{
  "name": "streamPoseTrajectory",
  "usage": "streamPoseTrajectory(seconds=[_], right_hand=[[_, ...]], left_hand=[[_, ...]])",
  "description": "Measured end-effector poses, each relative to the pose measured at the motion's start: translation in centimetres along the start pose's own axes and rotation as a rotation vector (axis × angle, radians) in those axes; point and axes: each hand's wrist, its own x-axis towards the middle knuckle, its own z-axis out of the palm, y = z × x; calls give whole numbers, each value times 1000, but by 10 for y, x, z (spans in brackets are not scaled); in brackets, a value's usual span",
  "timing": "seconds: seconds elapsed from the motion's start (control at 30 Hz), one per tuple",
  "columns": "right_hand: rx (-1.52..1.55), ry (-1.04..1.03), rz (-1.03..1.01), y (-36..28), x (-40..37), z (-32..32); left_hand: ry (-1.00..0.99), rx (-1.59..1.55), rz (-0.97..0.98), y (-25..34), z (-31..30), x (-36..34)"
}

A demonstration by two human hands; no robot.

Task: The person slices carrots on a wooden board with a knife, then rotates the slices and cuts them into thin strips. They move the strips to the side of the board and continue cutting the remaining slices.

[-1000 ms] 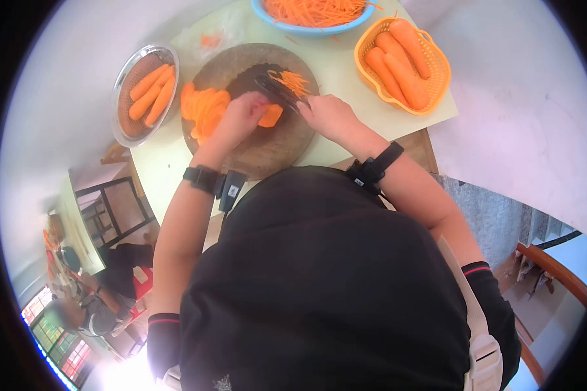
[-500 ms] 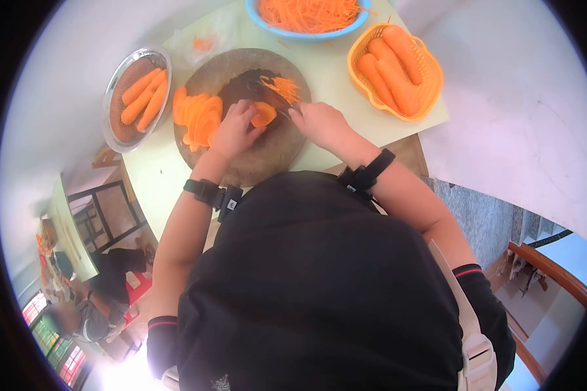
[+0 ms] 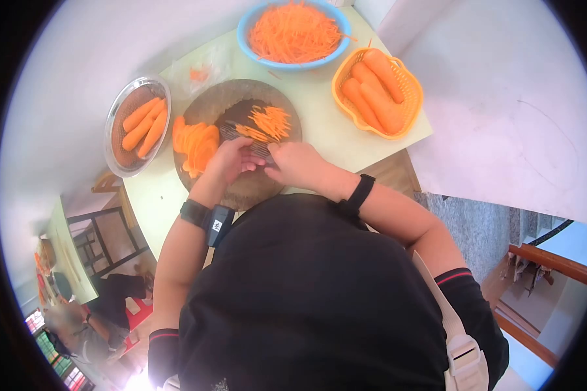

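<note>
Both hands have drawn back to the near half of the board since a second ago, and the carrot slice that showed under the left fingers is now covered. Largest in view is the pale worktop, carrying a round wooden chopping board. Beyond the board are a blue bowl heaped with shredded carrot and, to the right, an orange basket of whole carrots. A metal dish to the left holds more carrots. On the board a fanned stack of slices lies at the left, and a loose heap of strips lies just past the hands. The right hand is clenched around the handle of a knife, of which only a short stretch of blade shows between the hands. The left hand is curled knuckles-up against the blade. Whether it pins a slice I cannot tell, since the fingers hide what lies under them. To cut well here, the left fingertips should probably stay tucked behind the knuckles, with the blade riding along them. Each stroke should be narrow and even so the strips match those in the heap. Finished strips are best pushed clear of the edge.
</note>
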Motion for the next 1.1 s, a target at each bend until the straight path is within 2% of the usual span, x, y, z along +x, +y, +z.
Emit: streamPoseTrajectory(seconds=[0.1,0.13,0.17,0.2,0.23,0.3,0.37,0.47,0.57,0.63,0.87,1.1], right_hand=[[85,-34,-6,-3,-1,-37],[234,75,-3,-6,0,-64],[387,180,0,-12,-2,-100],[445,117,8,-26,-16,-164],[469,165,-71,-31,-35,-201],[360,287,-275,-24,-90,-257],[252,384,-279,-9,-122,-281],[102,493,-65,27,-153,-282],[-11,516,194,72,-168,-259],[-45,512,291,93,-171,-243],[-42,539,400,110,-171,-228],[-54,535,407,111,-170,-225]], left_hand=[[48,-46,46,-2,-8,-1],[26,-45,58,-2,-12,-3],[7,-46,67,-4,-15,-6],[15,-50,61,-5,-18,-7],[29,-68,70,-5,-20,-7],[50,-75,71,-6,-23,-12],[71,-71,86,-3,-22,-15],[83,-83,74,-3,-23,-17],[50,-59,63,-1,-21,-21],[45,-59,76,-2,-25,-23],[42,-78,60,-5,-37,-23],[40,-20,100,0,-27,-28]])
